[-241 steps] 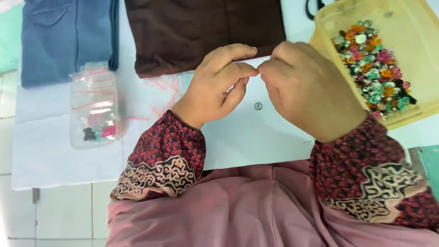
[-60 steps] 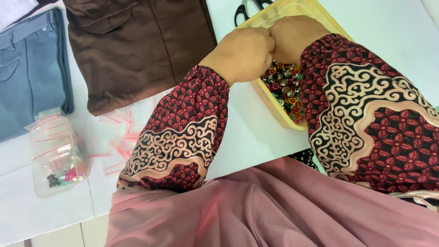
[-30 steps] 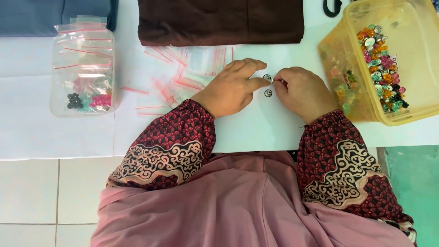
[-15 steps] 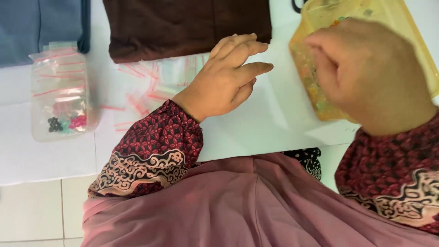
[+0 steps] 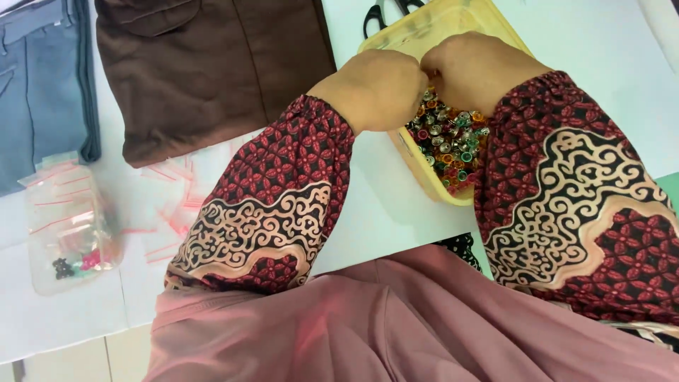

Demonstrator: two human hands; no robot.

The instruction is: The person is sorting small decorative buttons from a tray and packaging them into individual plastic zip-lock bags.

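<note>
Both hands were over the yellow tray point(image 5: 417, 173) of coloured snap buttons point(image 5: 451, 145), left hand point(image 5: 378, 88) and right hand point(image 5: 477, 67) knuckle to knuckle, fingertips hidden. Scissors point(image 5: 385, 10) lay behind it; brown trousers point(image 5: 212, 71) and small clear bags point(image 5: 67, 219) sat left.

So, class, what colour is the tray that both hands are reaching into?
Yellow: the tray of small mixed-colour pieces shows in the head view, the only one.

One yellow tray point(image 5: 424, 173) of many small coloured snap buttons point(image 5: 453, 145) (too many to count), two folded garments, one brown point(image 5: 205, 71) and one blue point(image 5: 39, 92), one pair of scissors point(image 5: 382, 13), one clear container point(image 5: 67, 226), several loose zip bags point(image 5: 177, 205).
</note>
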